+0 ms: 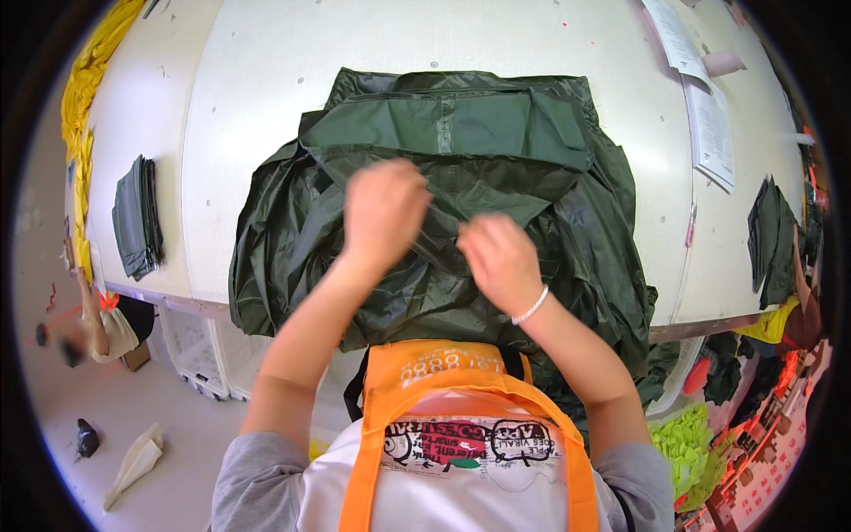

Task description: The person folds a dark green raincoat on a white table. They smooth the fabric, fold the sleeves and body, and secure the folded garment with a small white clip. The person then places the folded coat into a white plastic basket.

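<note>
Thin, shiny dark green waterproof fabric (292, 239) lies in a wide, crumpled pile at the table's near edge and hangs over it. On top is a flatter panel (496, 124) with a pale taped seam down its middle. My left hand (386, 208), a little blurred, curls closed on a fold just below this panel. Lower and to the right, my right hand (503, 257) pinches the same fabric between thumb and fingers. A pale beaded bracelet (530, 306) circles my right wrist. Folds run between the two hands, and the fingertips are partly hidden.
The white table (257, 53) carries a folded dark green stack (137, 217) at left and printed sheets (709, 124) at right. Yellow fabric (80, 133) hangs along the far left. White crates (191, 350) stand under the edge. Other people are at both sides.
</note>
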A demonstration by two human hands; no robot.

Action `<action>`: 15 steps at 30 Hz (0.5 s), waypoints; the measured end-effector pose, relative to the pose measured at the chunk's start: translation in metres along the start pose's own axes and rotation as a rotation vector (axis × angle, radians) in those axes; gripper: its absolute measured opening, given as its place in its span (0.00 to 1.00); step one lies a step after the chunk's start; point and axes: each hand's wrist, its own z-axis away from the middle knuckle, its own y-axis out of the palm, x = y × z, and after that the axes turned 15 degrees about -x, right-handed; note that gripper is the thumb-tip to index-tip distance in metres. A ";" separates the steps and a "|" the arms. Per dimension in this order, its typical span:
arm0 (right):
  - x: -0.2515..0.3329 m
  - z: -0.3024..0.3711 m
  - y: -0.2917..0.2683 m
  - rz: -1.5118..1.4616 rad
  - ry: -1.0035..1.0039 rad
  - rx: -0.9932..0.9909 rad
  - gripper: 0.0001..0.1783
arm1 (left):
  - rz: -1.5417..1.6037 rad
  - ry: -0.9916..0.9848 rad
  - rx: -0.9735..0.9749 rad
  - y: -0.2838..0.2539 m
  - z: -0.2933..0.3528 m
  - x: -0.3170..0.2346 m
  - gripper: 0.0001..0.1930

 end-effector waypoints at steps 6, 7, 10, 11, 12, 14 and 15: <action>-0.092 -0.008 0.029 0.360 0.117 0.117 0.33 | -0.150 -0.032 0.506 0.053 0.061 -0.031 0.33; -0.097 -0.013 0.025 0.229 0.157 0.165 0.30 | -0.170 -0.035 0.534 0.053 0.064 -0.028 0.33; -0.107 -0.051 -0.048 -0.263 0.439 -0.168 0.14 | -0.056 -0.253 0.489 0.041 0.053 -0.025 0.27; -0.126 -0.057 -0.078 -0.055 0.473 -0.278 0.13 | 0.060 -0.398 0.397 0.041 0.047 -0.024 0.22; -0.167 -0.046 -0.097 0.049 0.564 -0.435 0.13 | 0.174 -0.537 0.308 0.040 0.044 -0.024 0.19; -0.299 0.013 -0.142 0.547 0.307 -0.647 0.18 | 0.504 -1.061 0.212 0.056 0.031 -0.018 0.19; -0.354 0.055 -0.165 0.919 0.386 -0.606 0.21 | 0.607 -1.242 0.264 0.058 0.010 -0.020 0.22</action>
